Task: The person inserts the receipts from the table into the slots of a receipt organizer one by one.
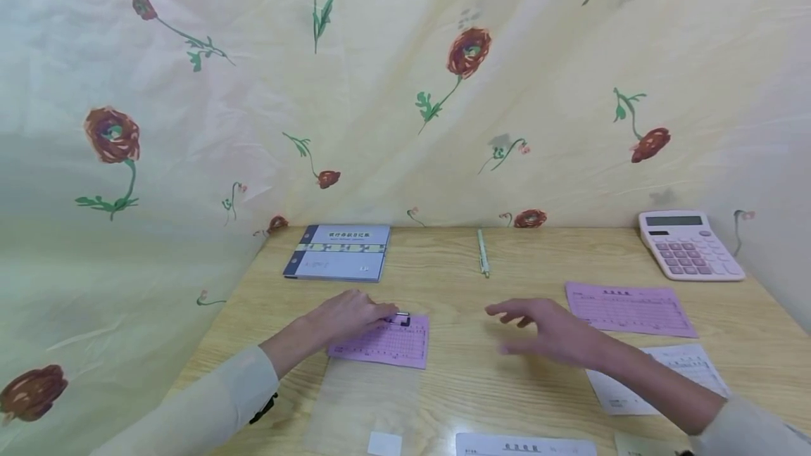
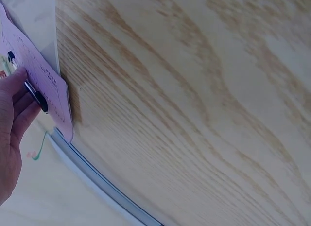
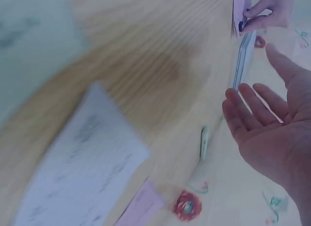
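My left hand [image 1: 355, 319] is at the top edge of a purple printed form [image 1: 395, 347]. In the left wrist view its thumb and fingers pinch a black-and-silver clip [image 2: 30, 87] on that form. The form lies over the upper end of a clear sheet or board [image 1: 361, 400]; whether the clip grips both cannot be told. My right hand [image 1: 557, 333] hovers over the table with its fingers apart, holding nothing. Nearest to it are a second purple form [image 1: 633, 309] and a white form [image 1: 668, 378] on the right.
A blue-and-white ledger book [image 1: 345, 255] lies at the back left, a pale green pen [image 1: 483, 252] at the back middle. A calculator [image 1: 690, 245] sits at the back right. Another white form [image 1: 526, 445] is at the front edge. Flowered cloth [image 1: 380, 90] hangs behind the table.
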`<action>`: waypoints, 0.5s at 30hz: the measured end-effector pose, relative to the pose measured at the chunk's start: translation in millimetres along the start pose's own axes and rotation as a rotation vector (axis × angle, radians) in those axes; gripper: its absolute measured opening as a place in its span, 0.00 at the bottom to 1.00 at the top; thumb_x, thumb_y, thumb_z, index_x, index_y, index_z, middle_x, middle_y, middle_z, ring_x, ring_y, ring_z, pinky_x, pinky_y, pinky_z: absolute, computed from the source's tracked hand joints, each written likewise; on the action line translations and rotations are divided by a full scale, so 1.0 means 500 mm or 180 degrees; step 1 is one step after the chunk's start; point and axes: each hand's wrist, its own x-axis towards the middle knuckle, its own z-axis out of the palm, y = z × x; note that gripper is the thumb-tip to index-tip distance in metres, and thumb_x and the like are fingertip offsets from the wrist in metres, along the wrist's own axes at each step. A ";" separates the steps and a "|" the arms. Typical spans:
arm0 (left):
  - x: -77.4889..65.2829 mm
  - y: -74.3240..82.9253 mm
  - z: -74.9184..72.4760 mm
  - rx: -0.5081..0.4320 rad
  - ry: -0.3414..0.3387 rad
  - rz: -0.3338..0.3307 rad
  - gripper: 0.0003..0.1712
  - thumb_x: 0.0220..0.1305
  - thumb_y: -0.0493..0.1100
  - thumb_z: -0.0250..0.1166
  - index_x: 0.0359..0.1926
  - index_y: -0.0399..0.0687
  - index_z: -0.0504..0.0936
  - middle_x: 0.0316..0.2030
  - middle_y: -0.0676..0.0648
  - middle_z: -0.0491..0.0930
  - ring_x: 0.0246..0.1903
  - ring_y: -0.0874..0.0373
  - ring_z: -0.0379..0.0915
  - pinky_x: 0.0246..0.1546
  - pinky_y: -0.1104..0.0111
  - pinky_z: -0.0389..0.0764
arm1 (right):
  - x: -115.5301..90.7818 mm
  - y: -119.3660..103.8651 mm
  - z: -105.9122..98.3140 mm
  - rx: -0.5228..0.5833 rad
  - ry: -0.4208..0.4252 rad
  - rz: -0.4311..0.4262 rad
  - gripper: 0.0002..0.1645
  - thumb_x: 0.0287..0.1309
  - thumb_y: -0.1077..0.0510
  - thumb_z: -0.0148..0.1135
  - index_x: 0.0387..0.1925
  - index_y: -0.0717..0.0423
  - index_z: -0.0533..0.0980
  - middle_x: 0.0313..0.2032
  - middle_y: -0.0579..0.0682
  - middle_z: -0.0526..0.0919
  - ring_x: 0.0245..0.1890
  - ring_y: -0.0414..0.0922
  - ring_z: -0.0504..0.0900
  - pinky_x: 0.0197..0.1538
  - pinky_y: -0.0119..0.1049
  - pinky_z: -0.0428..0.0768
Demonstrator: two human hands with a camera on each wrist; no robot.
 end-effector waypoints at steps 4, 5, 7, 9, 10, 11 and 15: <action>-0.001 0.001 0.001 -0.0089 0.0050 -0.0009 0.16 0.74 0.43 0.70 0.59 0.46 0.87 0.40 0.45 0.92 0.14 0.73 0.55 0.17 0.87 0.60 | -0.054 0.008 -0.010 0.0080 -0.0035 0.0008 0.38 0.65 0.46 0.75 0.70 0.58 0.76 0.64 0.58 0.82 0.58 0.60 0.83 0.57 0.51 0.83; -0.002 0.001 0.001 -0.0112 0.0053 -0.0023 0.16 0.74 0.43 0.70 0.59 0.46 0.87 0.40 0.45 0.92 0.14 0.73 0.56 0.17 0.87 0.61 | -0.067 0.011 -0.011 0.0086 -0.0034 -0.0021 0.37 0.65 0.46 0.75 0.70 0.57 0.76 0.64 0.57 0.82 0.57 0.59 0.83 0.57 0.50 0.83; -0.002 0.000 0.002 -0.0171 0.0054 -0.0052 0.16 0.74 0.42 0.71 0.59 0.46 0.87 0.41 0.45 0.92 0.15 0.74 0.59 0.19 0.88 0.63 | -0.092 0.018 -0.010 0.0098 -0.0021 -0.0089 0.37 0.64 0.46 0.75 0.69 0.56 0.77 0.63 0.56 0.83 0.57 0.54 0.83 0.56 0.46 0.83; -0.001 -0.001 0.004 -0.0255 0.0043 -0.0086 0.16 0.74 0.42 0.70 0.59 0.46 0.87 0.43 0.45 0.92 0.15 0.74 0.61 0.20 0.89 0.65 | -0.117 0.027 -0.005 0.0093 0.0030 -0.0214 0.37 0.63 0.47 0.77 0.69 0.56 0.77 0.63 0.54 0.84 0.57 0.48 0.83 0.56 0.42 0.83; -0.001 -0.001 0.004 -0.0288 0.0037 -0.0101 0.16 0.74 0.42 0.70 0.60 0.46 0.87 0.44 0.45 0.92 0.15 0.74 0.61 0.21 0.89 0.65 | -0.128 0.031 -0.002 0.0094 0.0058 -0.0267 0.38 0.62 0.47 0.77 0.69 0.55 0.76 0.62 0.53 0.84 0.57 0.45 0.82 0.56 0.39 0.83; -0.001 -0.002 0.005 -0.0328 0.0029 -0.0114 0.16 0.74 0.42 0.70 0.60 0.46 0.87 0.44 0.45 0.91 0.16 0.74 0.61 0.21 0.89 0.66 | -0.139 0.036 0.003 0.0081 0.0102 -0.0354 0.39 0.61 0.47 0.78 0.69 0.55 0.76 0.63 0.52 0.83 0.57 0.43 0.82 0.55 0.38 0.83; 0.000 -0.003 0.005 -0.0487 0.0025 -0.0142 0.16 0.74 0.42 0.70 0.59 0.45 0.88 0.44 0.46 0.92 0.17 0.75 0.61 0.21 0.87 0.66 | -0.178 0.051 0.027 0.0108 0.0219 -0.0594 0.44 0.57 0.51 0.81 0.72 0.53 0.72 0.64 0.47 0.81 0.57 0.39 0.80 0.53 0.34 0.82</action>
